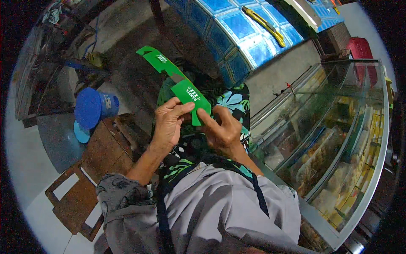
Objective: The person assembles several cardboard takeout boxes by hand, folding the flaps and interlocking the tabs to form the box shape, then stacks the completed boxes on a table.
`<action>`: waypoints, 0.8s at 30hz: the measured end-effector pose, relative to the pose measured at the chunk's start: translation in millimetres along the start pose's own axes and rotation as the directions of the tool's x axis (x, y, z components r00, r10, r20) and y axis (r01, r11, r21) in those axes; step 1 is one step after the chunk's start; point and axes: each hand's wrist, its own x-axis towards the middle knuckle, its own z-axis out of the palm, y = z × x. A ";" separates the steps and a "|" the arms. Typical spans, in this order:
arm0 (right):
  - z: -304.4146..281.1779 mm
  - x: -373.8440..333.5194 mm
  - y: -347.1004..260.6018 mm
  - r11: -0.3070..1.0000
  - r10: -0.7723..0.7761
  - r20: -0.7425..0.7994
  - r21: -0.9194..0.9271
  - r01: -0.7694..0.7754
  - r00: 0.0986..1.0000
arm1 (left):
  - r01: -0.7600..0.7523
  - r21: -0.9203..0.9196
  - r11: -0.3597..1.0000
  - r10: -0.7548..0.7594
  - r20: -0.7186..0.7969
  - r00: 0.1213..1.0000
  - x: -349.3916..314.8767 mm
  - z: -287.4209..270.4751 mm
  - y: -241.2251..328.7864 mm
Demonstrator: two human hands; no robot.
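Observation:
A flat green printed cardboard piece [192, 93], long and notched, is held over my lap and slants up to the far left. White print and a cut-out gap show along it. My left hand [171, 116] pinches its near end, thumb on top and fingers behind. At the narrow tab on that same end, my right hand [223, 128] grips the edge, its index finger lying against the card and its other fingers curled. The right thumb is mostly hidden.
A yellow utility knife [264, 26] lies on the blue checked tablecloth [237, 27] ahead. On my right stands a glass display case [321, 139] with packages inside. A blue plastic tub [95, 108] and a brown wooden chair [103, 158] are at the left. Beyond the case is a red chair [361, 51].

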 end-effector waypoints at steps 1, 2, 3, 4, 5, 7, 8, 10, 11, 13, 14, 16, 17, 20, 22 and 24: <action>-1.2 -0.2 -1.1 0.999 0.036 0.072 -0.016 -0.035 0.997 | 0.009 0.001 1.000 -0.009 -0.002 1.000 -0.1 -1.9 -3.4; -2.2 -1.0 -1.6 0.997 0.074 0.143 -0.036 -0.070 0.987 | 0.028 -0.023 0.999 -0.028 0.000 1.000 0.5 -5.5 -8.9; -2.6 -1.5 -2.0 0.997 0.060 0.153 -0.057 -0.052 0.986 | 0.046 -0.049 0.998 -0.046 -0.001 0.999 0.9 -9.7 -13.8; -5.1 -1.9 -3.1 0.997 0.067 0.158 -0.057 -0.059 0.985 | 0.054 -0.049 0.997 -0.054 -0.004 0.999 1.4 -14.0 -16.8; -9.1 -1.6 -5.1 0.993 0.115 0.162 -0.013 -0.115 0.980 | 0.057 -0.112 0.992 -0.053 0.035 0.998 2.1 -18.7 -18.8; -12.3 -2.8 -5.5 0.984 0.167 0.172 0.032 -0.175 0.971 | 0.066 -0.176 0.982 -0.054 0.070 0.996 4.2 -26.8 -24.5; -12.5 -4.4 -4.8 0.974 0.201 0.108 0.079 -0.210 0.974 | 0.088 -0.135 0.987 -0.080 0.061 0.995 4.9 -30.7 -27.9; -11.6 -6.5 -2.2 0.962 0.241 0.044 0.124 -0.244 0.970 | 0.115 -0.094 0.989 -0.110 0.055 0.992 6.5 -33.1 -30.7; -9.3 -8.5 0.0 0.960 0.259 0.019 0.106 -0.260 0.966 | 0.126 -0.049 0.991 -0.123 0.067 0.990 6.6 -34.2 -31.4; -6.8 -11.4 5.6 0.966 0.258 0.037 0.014 -0.258 0.966 | 0.141 0.001 0.990 -0.140 0.084 0.987 6.7 -28.3 -31.6; -3.5 -14.9 8.8 0.964 0.263 0.034 0.012 -0.264 0.964 | 0.103 0.050 0.993 -0.104 0.018 0.994 6.0 -22.3 -33.8; 1.3 -19.3 21.2 0.972 0.235 0.067 -0.041 -0.232 0.970 | 0.060 0.106 0.992 -0.059 -0.014 0.998 10.4 -10.4 -32.1; 1.2 -25.7 24.6 0.978 0.208 0.105 -0.038 -0.205 0.973 | 0.052 0.070 0.996 -0.047 -0.062 0.997 7.3 -6.4 -32.0; 2.0 -31.4 37.6 0.995 0.096 0.256 -0.057 -0.085 0.962 | -0.006 0.029 1.000 0.009 -0.107 0.994 9.6 1.8 -25.4; -18.6 0.9 32.7 0.998 0.060 0.452 -0.010 -0.062 0.890 | -0.060 0.201 0.978 0.092 -0.150 0.984 17.0 -24.3 -36.2; -44.3 35.5 45.0 0.966 -0.049 0.575 0.234 -0.107 0.817 | -0.067 0.182 0.981 0.093 -0.136 0.986 19.5 -21.6 -38.0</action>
